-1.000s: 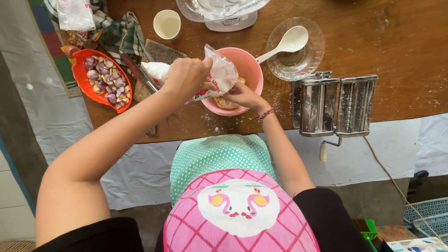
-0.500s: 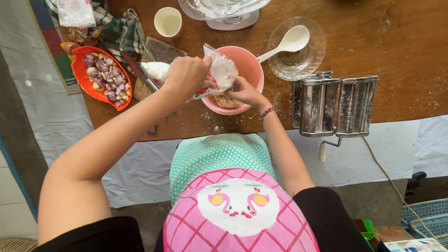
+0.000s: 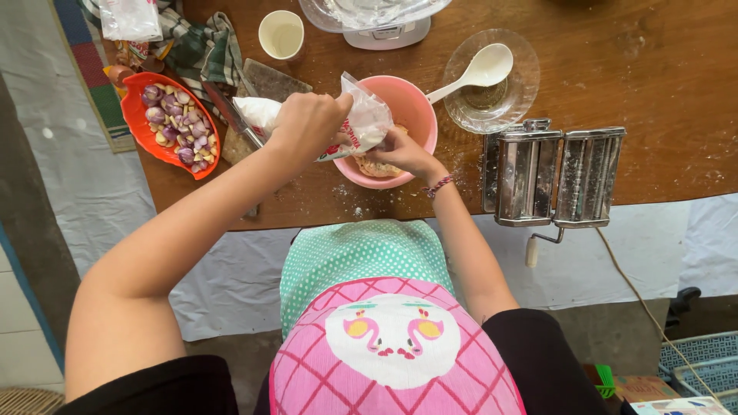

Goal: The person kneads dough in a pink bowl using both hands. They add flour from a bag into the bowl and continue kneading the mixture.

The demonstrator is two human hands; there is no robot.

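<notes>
We have the bag [image 3: 361, 123] of white powder in the left hand [image 3: 307, 127], fingers closed round its gathered neck, and it hangs tilted over the pink bowl [image 3: 411, 107], which sits near the front edge of the table [image 3: 661, 84]. The right hand [image 3: 403, 150] is down inside the bowl at its near rim, fingers curled on the pale dough [image 3: 377, 167] that lies there; most of the dough is hidden under the hand and the bag, so we cannot tell how firmly it is pinched.

By our reading, we are at the dusting step: powder going from the bag onto the dough while the other hand steadies or works it. Loose powder already speckles the wood between the bowl and the front edge.

The next move calls for a gentle hand on the bag: keep its mouth over the bowl, not over the rim, and tip or shake it lightly so the powder does not drop in a lump. The right hand needs to turn the dough to take the powder evenly.

Just right of the bowl, at the front edge, stands the pasta roller [image 3: 553, 177]. Behind the bowl lies a glass dish [image 3: 519, 92] with a white spoon [image 3: 480, 69]. Toward the left edge sits the orange tray [image 3: 134, 115] of shallots [image 3: 177, 127], and a cup [image 3: 281, 34] stands near the back edge.
</notes>
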